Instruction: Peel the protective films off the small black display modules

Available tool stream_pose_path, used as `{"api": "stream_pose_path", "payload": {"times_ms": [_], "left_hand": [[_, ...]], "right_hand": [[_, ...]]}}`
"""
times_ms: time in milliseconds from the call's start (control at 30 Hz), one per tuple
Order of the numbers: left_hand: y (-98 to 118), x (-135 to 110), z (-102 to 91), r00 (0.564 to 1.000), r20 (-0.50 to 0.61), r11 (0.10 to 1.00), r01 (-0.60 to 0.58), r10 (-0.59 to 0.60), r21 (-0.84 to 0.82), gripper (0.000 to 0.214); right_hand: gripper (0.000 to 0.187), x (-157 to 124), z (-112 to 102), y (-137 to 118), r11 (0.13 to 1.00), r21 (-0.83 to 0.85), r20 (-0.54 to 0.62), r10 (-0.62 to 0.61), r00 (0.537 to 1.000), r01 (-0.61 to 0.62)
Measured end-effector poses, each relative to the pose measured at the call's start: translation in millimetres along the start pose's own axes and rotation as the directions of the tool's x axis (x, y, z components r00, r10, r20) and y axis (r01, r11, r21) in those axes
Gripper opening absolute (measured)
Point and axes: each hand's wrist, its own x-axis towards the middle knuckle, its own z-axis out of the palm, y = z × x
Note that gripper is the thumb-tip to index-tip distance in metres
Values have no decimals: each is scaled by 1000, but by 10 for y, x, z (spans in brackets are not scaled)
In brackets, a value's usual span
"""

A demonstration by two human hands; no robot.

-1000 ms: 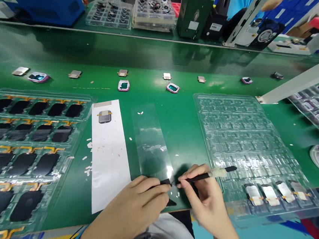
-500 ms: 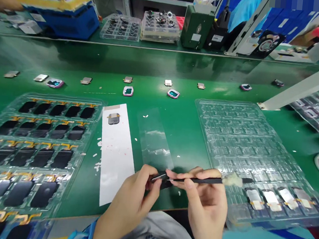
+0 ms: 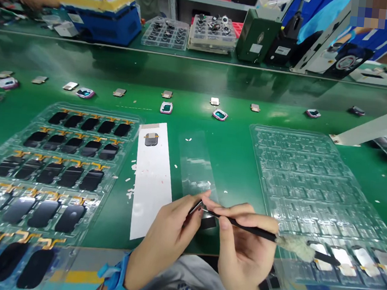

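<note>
My left hand (image 3: 168, 227) is closed round a small dark watch screen (image 3: 195, 207), tilted on edge, much of it hidden by the fingers. In my right hand (image 3: 249, 241) is a pair of black tweezers (image 3: 257, 231), with a pale wad (image 3: 295, 247) wrapped round the rear part. Their thin tip meets the watch screen at my left fingertips. Just below the tip, a black flat piece (image 3: 208, 222) shows between the hands. Ahead lies a white paper strip (image 3: 152, 182) bearing another watch screen (image 3: 151, 139) with a tan flex cable. Beside it is a see-through film strip (image 3: 196, 163).
A see-through tray (image 3: 107, 191) of black screens stands left. Another see-through tray (image 3: 273, 171), right, holds silvery-backed screens (image 3: 343, 262) in its front row. Watch cases (image 3: 220, 114) and small parts line the back. White scraps (image 3: 130, 193) dot the table. A white post (image 3: 370, 123) slants in, right.
The view has shifted, so the table things sit further right or lower. The watch screen is tilted more steeply, and the tweezers' rear end has dropped towards the right tray.
</note>
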Motion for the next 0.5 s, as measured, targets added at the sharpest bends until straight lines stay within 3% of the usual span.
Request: {"api": "stream_pose_path", "payload": {"times_ms": [333,500], "left_hand": [[-21,-9,16,999,-14,998,50,-51,-35,46],[-36,-8,16,997,-4,997,74,-74,-7,48]], "right_hand": [[24,25,42,61,999,-10,30,-42,999,42],[26,31,44,119,991,-23,57,-130,990,131]]}}
